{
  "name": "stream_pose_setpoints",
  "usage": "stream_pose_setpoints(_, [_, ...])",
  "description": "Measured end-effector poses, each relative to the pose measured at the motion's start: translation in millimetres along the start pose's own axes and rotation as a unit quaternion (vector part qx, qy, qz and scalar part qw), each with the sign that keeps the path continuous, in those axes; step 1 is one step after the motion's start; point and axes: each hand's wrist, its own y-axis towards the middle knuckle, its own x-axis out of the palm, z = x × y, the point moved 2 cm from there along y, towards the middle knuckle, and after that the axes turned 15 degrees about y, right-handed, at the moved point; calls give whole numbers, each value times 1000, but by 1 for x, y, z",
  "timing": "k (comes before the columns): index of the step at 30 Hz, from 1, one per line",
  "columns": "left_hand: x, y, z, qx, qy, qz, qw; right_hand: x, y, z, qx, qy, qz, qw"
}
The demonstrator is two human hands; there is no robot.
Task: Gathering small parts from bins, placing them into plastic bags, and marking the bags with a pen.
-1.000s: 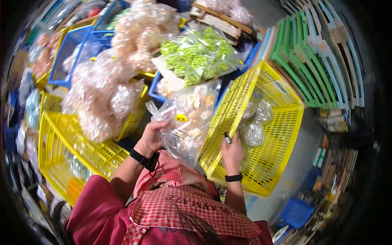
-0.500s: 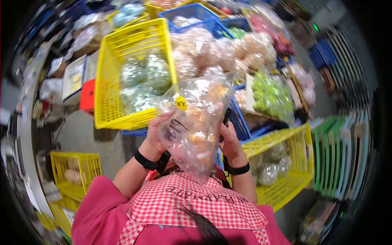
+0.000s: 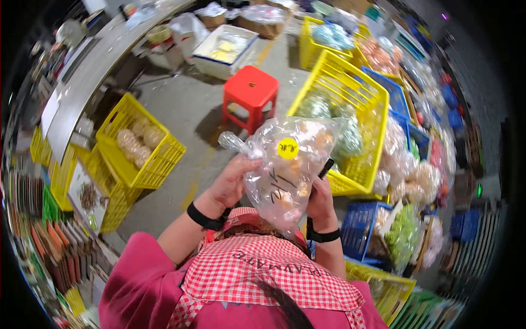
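Note:
A clear plastic bag (image 3: 287,164) of pale round produce, with a yellow round sticker on it, is held up in front of my chest. My left hand (image 3: 230,183) grips its left side below the twisted neck. Behind the bag's right side, my right hand (image 3: 319,203) grips it while also holding a thin black marker (image 3: 325,168) that sticks up. Both wrists wear black bands. I wear a pink top and a red checked apron.
A yellow crate (image 3: 350,104) with bagged greens stands just beyond the bag. A red stool (image 3: 251,93) sits on the concrete floor. Another yellow crate (image 3: 139,145) with bagged produce is at the left. Blue crates (image 3: 361,227) and piled bags fill the right. A white box (image 3: 224,49) is farther off.
My view has swung leftward: the crates have slid to the right and the red stool and floor have come into sight. The bag stays held in both hands.

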Motion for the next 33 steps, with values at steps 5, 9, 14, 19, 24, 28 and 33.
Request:
stream_pose_setpoints(5, [-92, -43, 42, 44, -61, 112, 991, 119, 57, 31, 65, 4, -86, 994])
stream_pose_setpoints(9, [-155, -73, 50, 87, -139, 79, 983, 175, 86, 60, 198, 158, -111, 961])
stream_pose_setpoints(14, [-213, -102, 49, 164, -273, 75, 945, 235, 122, 88, 277, 119, -139, 943])
stream_pose_setpoints(19, [-246, -127, 72, 84, -272, 310, 907, 298, 162, 117, 309, 46, -182, 932])
stream_pose_setpoints(24, [-288, -141, 100, 127, -286, 410, 857, 368, 208, 153, 372, 27, -277, 886])
stream_pose_setpoints(28, [-330, -153, 124, 111, -228, 431, 866, 416, 248, 188, 358, -3, -279, 891])
stream_pose_setpoints(33, [-369, -201, 142, 160, 328, 624, 691, 481, 281, 208, 311, -204, -452, 811])
